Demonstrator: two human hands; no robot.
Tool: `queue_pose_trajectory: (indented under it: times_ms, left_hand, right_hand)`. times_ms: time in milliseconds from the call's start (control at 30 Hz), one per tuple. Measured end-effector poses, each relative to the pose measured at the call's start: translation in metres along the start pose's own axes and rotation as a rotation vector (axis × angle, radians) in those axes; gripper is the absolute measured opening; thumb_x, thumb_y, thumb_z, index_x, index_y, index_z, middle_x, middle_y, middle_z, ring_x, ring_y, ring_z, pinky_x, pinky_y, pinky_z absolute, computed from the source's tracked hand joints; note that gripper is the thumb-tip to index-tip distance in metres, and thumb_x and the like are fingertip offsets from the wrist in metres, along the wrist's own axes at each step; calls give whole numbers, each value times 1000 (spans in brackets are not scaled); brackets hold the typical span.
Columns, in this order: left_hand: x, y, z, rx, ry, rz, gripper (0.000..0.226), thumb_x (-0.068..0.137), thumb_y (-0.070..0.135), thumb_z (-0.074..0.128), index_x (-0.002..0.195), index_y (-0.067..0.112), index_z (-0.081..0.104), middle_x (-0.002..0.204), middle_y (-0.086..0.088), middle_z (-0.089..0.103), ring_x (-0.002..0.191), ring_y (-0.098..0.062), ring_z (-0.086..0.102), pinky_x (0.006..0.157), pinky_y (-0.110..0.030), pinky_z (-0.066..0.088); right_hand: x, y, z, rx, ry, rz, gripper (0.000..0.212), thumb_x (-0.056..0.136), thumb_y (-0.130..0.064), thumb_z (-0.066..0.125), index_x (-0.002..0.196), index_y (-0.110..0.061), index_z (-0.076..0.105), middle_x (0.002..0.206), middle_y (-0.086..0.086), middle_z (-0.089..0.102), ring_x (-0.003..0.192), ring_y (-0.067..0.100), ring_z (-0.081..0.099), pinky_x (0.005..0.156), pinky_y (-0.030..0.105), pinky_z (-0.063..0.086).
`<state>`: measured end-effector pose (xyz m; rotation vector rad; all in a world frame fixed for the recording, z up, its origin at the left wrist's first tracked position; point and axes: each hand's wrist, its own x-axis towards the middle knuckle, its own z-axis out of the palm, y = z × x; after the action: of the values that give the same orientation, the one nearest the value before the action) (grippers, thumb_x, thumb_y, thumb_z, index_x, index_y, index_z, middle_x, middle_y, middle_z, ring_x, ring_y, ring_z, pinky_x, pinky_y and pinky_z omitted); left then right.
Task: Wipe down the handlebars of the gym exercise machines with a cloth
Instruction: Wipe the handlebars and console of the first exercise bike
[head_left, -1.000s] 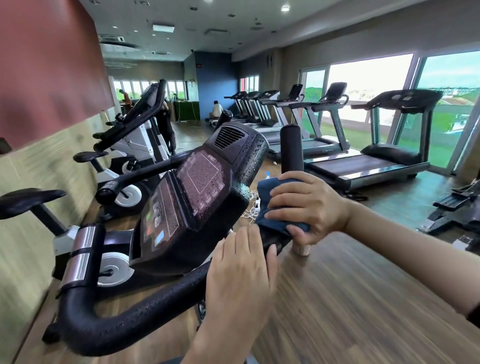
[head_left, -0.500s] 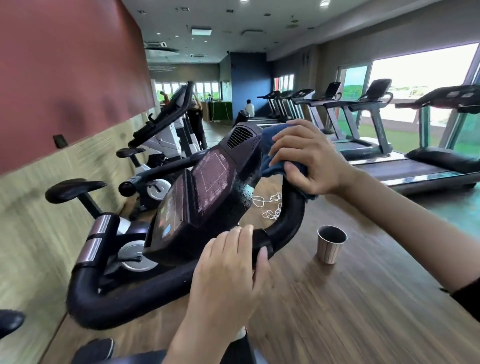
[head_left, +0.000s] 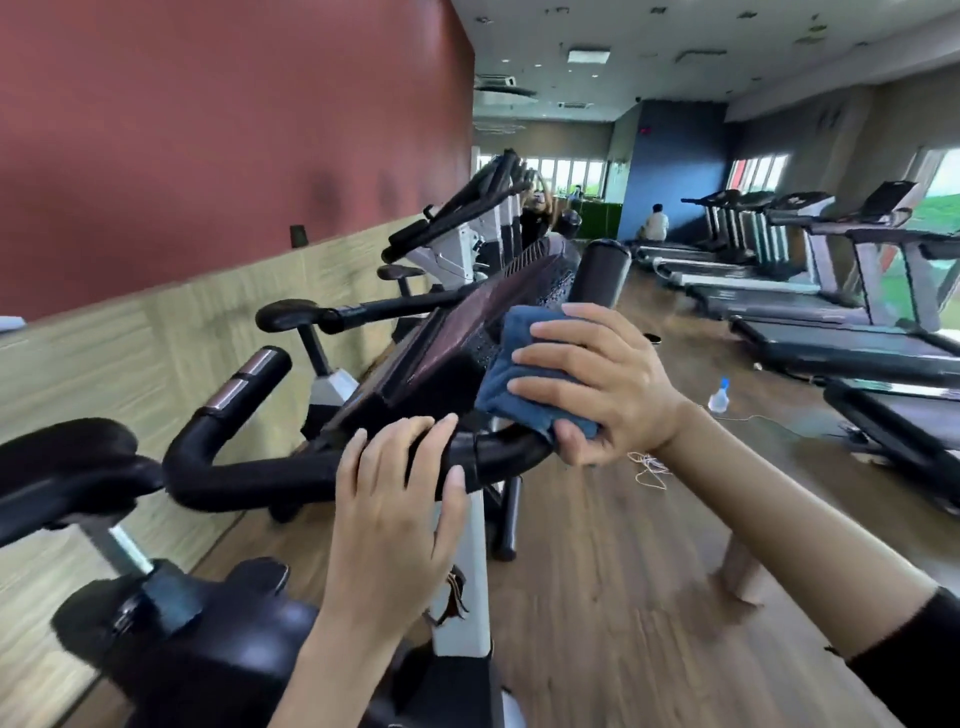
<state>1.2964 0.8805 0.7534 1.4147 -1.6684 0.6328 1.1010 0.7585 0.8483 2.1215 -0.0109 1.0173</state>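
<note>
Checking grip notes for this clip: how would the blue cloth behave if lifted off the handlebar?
Probably floppy: the blue cloth folds and bunches around the handlebar under the right hand. Likely light, since one hand wraps it easily. Its soft-looking fabric seems unlikely to slip.

handlebar (head_left: 291, 473) bend beneath cloth (head_left: 501, 387)

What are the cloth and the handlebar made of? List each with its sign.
Cloth: soft blue fabric, perhaps microfibre; matte, folded and creased.
Handlebar: matte black foam or rubber padding, by its dull, thick, rounded look; core hidden.
</note>
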Motion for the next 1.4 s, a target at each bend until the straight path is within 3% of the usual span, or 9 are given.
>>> queue_pose_trajectory:
  times_ms: [133, 333, 467, 567, 800, 1000, 1167, 1300, 1400]
  left_hand:
    - [-3, 0, 8, -1, 48, -28, 39, 97, 27, 34, 126, 11, 55, 121, -5, 57, 118, -20, 50, 108, -47, 33]
    - [-2, 1, 10, -2, 78, -34, 41, 100, 29, 29, 124, 11, 56, 120, -5, 59, 117, -21, 51, 105, -48, 36]
    - [-3, 2, 13, 16, 95, -39, 43, 102, 32, 21, 131, 15, 48, 126, -4, 56, 123, -19, 48, 111, -47, 30]
    - [-6, 7, 19, 73, 159, -54, 42, 103, 31, 19, 136, 16, 41, 133, -5, 52, 129, -20, 43, 117, -39, 16]
    - [-6, 20, 44, 169, 376, -35, 38, 103, 25, 22, 130, 9, 43, 135, -5, 45, 125, -24, 45, 112, -53, 25]
    - [-6, 40, 61, 237, 440, -170, 37, 98, 19, 26, 130, 8, 41, 136, -7, 42, 133, -19, 34, 116, -48, 19]
    - [-11, 41, 61, 299, 423, -202, 39, 101, 22, 25, 135, 9, 36, 141, -8, 38, 137, -21, 32, 114, -55, 21]
    - [-10, 43, 65, 274, 463, -224, 41, 104, 30, 21, 136, 9, 34, 143, -5, 36, 141, -12, 27, 113, -57, 21]
    - [-9, 41, 70, 284, 529, -223, 39, 103, 28, 22, 135, 9, 34, 144, -2, 34, 142, -8, 24, 114, -55, 18]
  right_hand:
    - [3, 9, 1, 22, 73, 153, 44, 93, -31, 35, 104, -12, 72, 102, 10, 71, 109, 28, 58, 106, 43, 38]
    - [4, -40, 5, 113, 215, 387, 34, 92, -28, 48, 112, -13, 71, 98, 1, 72, 110, 22, 55, 109, 46, 33]
    - [-6, -62, 20, 92, 276, 324, 26, 91, -29, 56, 108, -19, 74, 98, 1, 73, 112, 21, 55, 109, 45, 33]
    - [-10, -53, 27, 57, 338, 200, 31, 89, -29, 55, 118, -25, 64, 107, 0, 69, 112, 24, 55, 110, 45, 33]
    - [-16, 1, 34, 92, 351, -113, 39, 91, -35, 43, 126, -25, 57, 128, 3, 54, 116, 25, 54, 110, 46, 32]
    - [-2, 48, 36, 291, 528, 66, 31, 85, -20, 48, 103, -7, 70, 123, 18, 62, 122, 39, 47, 109, 51, 31]
    - [-6, 5, 48, 428, 688, 232, 31, 90, -29, 51, 90, -11, 76, 107, 5, 71, 120, 31, 48, 110, 48, 29]
    - [-9, -23, 68, 426, 812, 160, 19, 88, -31, 55, 98, -20, 66, 110, -4, 67, 122, 24, 46, 114, 41, 26]
    - [-8, -14, 80, 371, 869, 14, 24, 87, -34, 55, 106, -22, 64, 116, -4, 60, 124, 23, 44, 114, 40, 27]
